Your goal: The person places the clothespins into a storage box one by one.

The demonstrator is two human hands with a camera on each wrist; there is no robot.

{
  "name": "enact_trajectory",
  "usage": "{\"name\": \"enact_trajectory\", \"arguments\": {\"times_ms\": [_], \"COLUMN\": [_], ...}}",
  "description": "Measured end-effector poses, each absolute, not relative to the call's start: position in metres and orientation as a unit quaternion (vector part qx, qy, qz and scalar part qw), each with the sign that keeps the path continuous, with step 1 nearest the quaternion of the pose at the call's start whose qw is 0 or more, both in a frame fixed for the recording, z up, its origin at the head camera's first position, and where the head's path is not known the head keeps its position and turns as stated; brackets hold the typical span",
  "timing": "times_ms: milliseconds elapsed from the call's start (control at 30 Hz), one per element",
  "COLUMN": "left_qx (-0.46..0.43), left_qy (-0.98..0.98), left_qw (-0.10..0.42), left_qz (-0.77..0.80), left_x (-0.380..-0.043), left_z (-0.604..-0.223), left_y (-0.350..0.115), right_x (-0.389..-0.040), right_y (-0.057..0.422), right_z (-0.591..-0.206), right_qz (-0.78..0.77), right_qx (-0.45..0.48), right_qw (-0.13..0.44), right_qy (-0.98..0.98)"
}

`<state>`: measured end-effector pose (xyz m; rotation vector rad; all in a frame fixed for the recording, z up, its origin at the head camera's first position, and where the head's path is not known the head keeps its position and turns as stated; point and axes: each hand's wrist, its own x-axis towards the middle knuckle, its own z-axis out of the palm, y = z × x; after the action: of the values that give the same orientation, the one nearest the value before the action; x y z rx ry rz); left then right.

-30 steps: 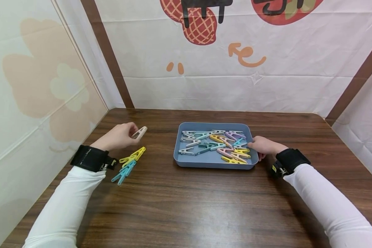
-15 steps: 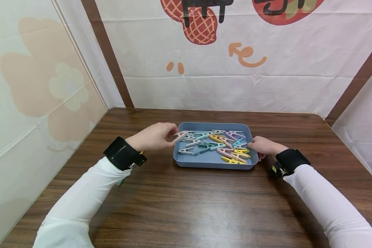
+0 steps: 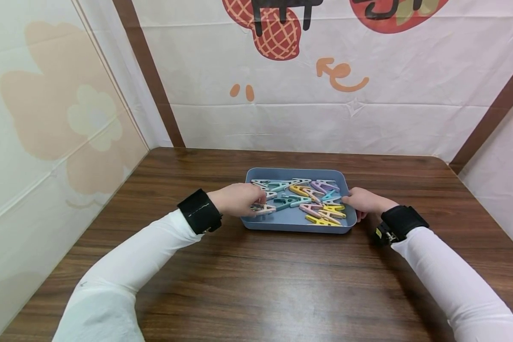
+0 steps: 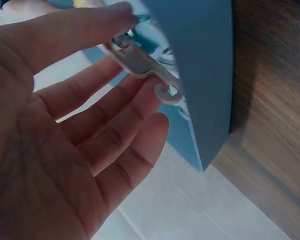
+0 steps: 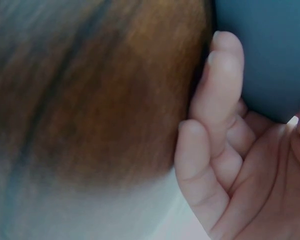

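My left hand (image 3: pixel 241 199) pinches a pale beige clothespin (image 4: pixel 137 61) between thumb and fingers, over the left end of a blue tray (image 3: pixel 278 227). In the head view that clothespin (image 3: pixel 265 209) is low among the ones in the tray. Several clothespins in yellow, pink, purple, white and green lie spread in the tray, such as a yellow clothespin (image 3: pixel 322 221). At the tray's right end, my right hand (image 3: pixel 366 201) grips the side, thumb at the rim; its fingers (image 5: pixel 225 85) are against the blue outer wall in the right wrist view.
The tray stands on a dark brown wooden table (image 3: pixel 282 280). A printed white cloth (image 3: pixel 196 71) hangs behind the table, and another printed sheet (image 3: pixel 47 118) borders its left side.
My left hand has carried the clothespin rightward from the table's left side into the tray. The yellow and blue clothespins on the left are now hidden by the left arm. My right hand stays put.
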<state>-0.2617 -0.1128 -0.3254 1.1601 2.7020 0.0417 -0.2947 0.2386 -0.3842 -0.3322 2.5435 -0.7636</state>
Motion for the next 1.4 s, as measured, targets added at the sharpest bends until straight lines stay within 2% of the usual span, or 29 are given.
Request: {"name": "enact_trajectory", "arguments": {"times_ms": [767, 1033, 1400], "left_qx": [0.403, 0.422, 0.406], "left_qy": [0.910, 0.904, 0.911], "left_qw": [0.100, 0.048, 0.023], "left_qz": [-0.017, -0.044, -0.061], "left_x": [-0.263, -0.267, -0.271], "left_z": [-0.337, -0.341, -0.346], "left_y": [-0.107, -0.109, -0.111], "right_x": [-0.296, -0.296, -0.295], "right_y": [0.240, 0.239, 0.240], "right_z": [-0.385, -0.385, -0.384], "right_qz": [-0.278, -0.277, -0.278], "right_qx": [-0.125, -0.122, -0.121], "right_qw": [0.229, 0.228, 0.228], "right_qy": [0.925, 0.925, 0.925]}}
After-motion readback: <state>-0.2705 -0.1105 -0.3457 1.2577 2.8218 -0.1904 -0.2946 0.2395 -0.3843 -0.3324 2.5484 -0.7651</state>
